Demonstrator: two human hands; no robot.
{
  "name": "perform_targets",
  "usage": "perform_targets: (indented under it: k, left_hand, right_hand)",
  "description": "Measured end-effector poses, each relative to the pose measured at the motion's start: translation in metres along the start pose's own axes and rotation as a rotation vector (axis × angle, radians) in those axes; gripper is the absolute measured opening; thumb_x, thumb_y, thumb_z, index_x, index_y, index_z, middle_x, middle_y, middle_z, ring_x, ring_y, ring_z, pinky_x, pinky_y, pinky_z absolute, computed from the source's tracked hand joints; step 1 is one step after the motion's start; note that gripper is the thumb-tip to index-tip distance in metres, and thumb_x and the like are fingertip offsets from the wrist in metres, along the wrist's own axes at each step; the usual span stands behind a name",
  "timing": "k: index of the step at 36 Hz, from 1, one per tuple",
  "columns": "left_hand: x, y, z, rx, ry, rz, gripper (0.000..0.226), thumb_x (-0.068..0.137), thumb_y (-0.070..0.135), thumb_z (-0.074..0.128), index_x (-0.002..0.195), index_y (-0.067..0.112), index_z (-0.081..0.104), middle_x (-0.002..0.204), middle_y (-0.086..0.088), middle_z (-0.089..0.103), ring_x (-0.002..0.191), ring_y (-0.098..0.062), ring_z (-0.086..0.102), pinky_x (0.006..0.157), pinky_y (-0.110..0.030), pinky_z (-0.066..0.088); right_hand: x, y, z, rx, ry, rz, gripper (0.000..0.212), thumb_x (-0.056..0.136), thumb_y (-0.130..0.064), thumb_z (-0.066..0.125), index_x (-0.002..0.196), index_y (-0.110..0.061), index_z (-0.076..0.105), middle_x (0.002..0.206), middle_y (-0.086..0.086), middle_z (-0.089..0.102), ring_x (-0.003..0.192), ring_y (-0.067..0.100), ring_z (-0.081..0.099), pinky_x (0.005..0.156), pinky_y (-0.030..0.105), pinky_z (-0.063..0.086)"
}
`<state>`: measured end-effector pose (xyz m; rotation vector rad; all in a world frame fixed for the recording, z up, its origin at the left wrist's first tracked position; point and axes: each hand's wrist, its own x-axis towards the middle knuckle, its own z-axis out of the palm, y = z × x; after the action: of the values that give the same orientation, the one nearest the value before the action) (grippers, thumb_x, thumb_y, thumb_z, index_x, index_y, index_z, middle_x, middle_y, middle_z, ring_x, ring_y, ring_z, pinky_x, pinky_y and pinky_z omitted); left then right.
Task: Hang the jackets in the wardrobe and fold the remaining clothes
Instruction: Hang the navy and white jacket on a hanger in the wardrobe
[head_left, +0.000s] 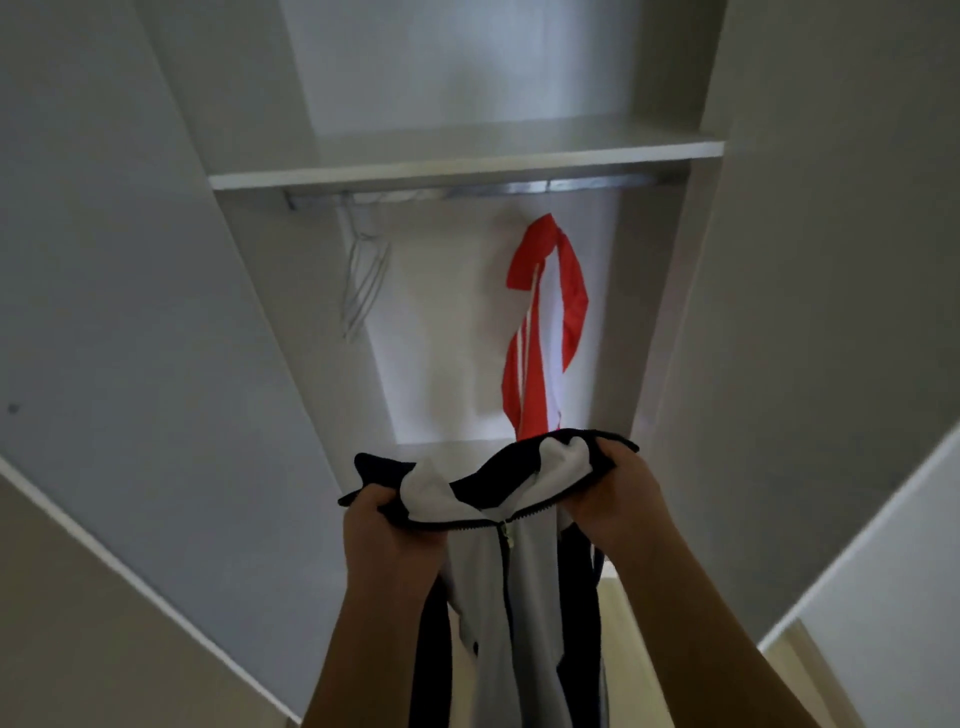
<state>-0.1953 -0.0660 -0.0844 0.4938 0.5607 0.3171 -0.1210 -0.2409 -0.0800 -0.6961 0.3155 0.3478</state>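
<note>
Bare left hand (384, 525) and right hand (618, 493) each gripped the collar, likely the best hold, of a limp, light-looking navy-and-white zipped fabric jacket (498, 551) below the metal wardrobe rail (493, 188).

No text, label, brand name or number can be read anywhere in view. The closest thing to a marking is a set of white stripes running down the red jacket (571, 291), which hangs just above the right hand (618, 499). No lettering shows with the stripes. The dark and white jacket (493, 483), gripped between the right hand and the left hand (384, 525), shows no readable tag.
</note>
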Motion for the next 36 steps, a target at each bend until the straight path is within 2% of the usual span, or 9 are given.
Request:
perform_targets:
  k: [2,5,11,14,25,28,30,32,36]
  left_hand:
    - [0.014,0.003,-0.002,-0.044,-0.026,0.009,0.034,0.086,-0.001,0.031,0.065,0.009,0.056,0.068,-0.008,0.053,0.062,-0.022,0.057,0.060,-0.028,0.049]
    - [0.038,0.014,-0.001,-0.075,0.031,-0.003,0.024,0.085,0.002,0.034,0.078,0.010,0.055,0.077,-0.009,0.054,0.073,-0.024,0.054,0.072,-0.032,0.044]
    - [0.098,0.033,0.007,-0.095,0.051,-0.026,0.017,0.072,0.001,0.042,0.071,0.011,0.055,0.074,-0.007,0.052,0.068,-0.022,0.053,0.069,-0.031,0.042]
    - [0.135,0.041,0.015,-0.108,0.047,-0.066,0.029,0.077,0.002,0.037,0.061,0.007,0.061,0.065,-0.008,0.057,0.063,-0.022,0.056,0.068,-0.031,0.044]
    - [0.262,0.101,0.040,-0.056,-0.036,-0.110,0.020,0.068,-0.002,0.036,0.072,0.014,0.046,0.071,-0.007,0.047,0.066,-0.021,0.048,0.068,-0.032,0.041]
    - [0.285,0.117,0.041,-0.045,-0.059,-0.126,0.021,0.075,-0.001,0.033,0.073,0.017,0.044,0.069,-0.008,0.046,0.066,-0.023,0.046,0.070,-0.035,0.042]
    - [0.300,0.128,0.042,-0.021,-0.054,-0.108,0.022,0.079,-0.001,0.032,0.073,0.017,0.043,0.072,-0.008,0.043,0.067,-0.025,0.045,0.073,-0.037,0.042]
    - [0.314,0.140,0.043,-0.011,-0.039,-0.093,0.025,0.086,0.000,0.028,0.075,0.014,0.045,0.075,-0.009,0.044,0.070,-0.024,0.046,0.075,-0.036,0.041]
    - [0.339,0.165,0.048,-0.013,0.016,-0.095,0.029,0.092,0.006,0.025,0.082,0.005,0.052,0.081,-0.012,0.050,0.076,-0.024,0.051,0.085,-0.035,0.042]
  right_hand:
    - [0.022,0.002,0.008,-0.055,-0.038,0.038,0.030,0.099,-0.012,0.033,0.108,0.001,0.058,0.094,0.018,0.063,0.083,0.029,0.061,0.071,0.036,0.051]
    - [0.052,0.006,0.023,-0.104,-0.001,0.099,0.025,0.099,-0.011,0.036,0.094,-0.003,0.059,0.085,0.014,0.062,0.074,0.024,0.060,0.064,0.031,0.054]
    - [0.115,0.015,0.037,-0.235,0.051,0.172,0.016,0.096,-0.007,0.046,0.099,-0.001,0.061,0.084,0.012,0.063,0.075,0.022,0.059,0.053,0.025,0.056]
    - [0.150,0.018,0.047,-0.384,0.070,0.191,0.014,0.097,-0.006,0.047,0.098,-0.002,0.060,0.083,0.012,0.062,0.071,0.022,0.056,0.060,0.030,0.052]
    - [0.285,0.045,0.113,-1.206,0.186,0.119,0.009,0.089,-0.012,0.058,0.084,-0.005,0.059,0.071,0.007,0.058,0.064,0.020,0.054,0.062,0.029,0.044]
    - [0.318,0.057,0.139,-1.508,0.173,-0.077,0.032,0.091,-0.019,0.055,0.117,-0.001,0.058,0.104,0.013,0.061,0.095,0.026,0.058,0.079,0.030,0.043]
    - [0.337,0.068,0.167,-1.505,0.103,-0.177,0.044,0.093,-0.019,0.055,0.134,-0.004,0.049,0.134,0.012,0.053,0.121,0.026,0.051,0.099,0.032,0.038]
    - [0.358,0.081,0.201,-1.434,-0.006,-0.228,0.043,0.093,-0.015,0.056,0.134,-0.003,0.051,0.136,0.013,0.052,0.125,0.026,0.049,0.106,0.035,0.037]
    - [0.389,0.113,0.264,-1.201,-0.171,-0.097,0.033,0.093,-0.014,0.058,0.122,0.000,0.061,0.117,0.016,0.064,0.097,0.020,0.057,0.070,0.023,0.046]
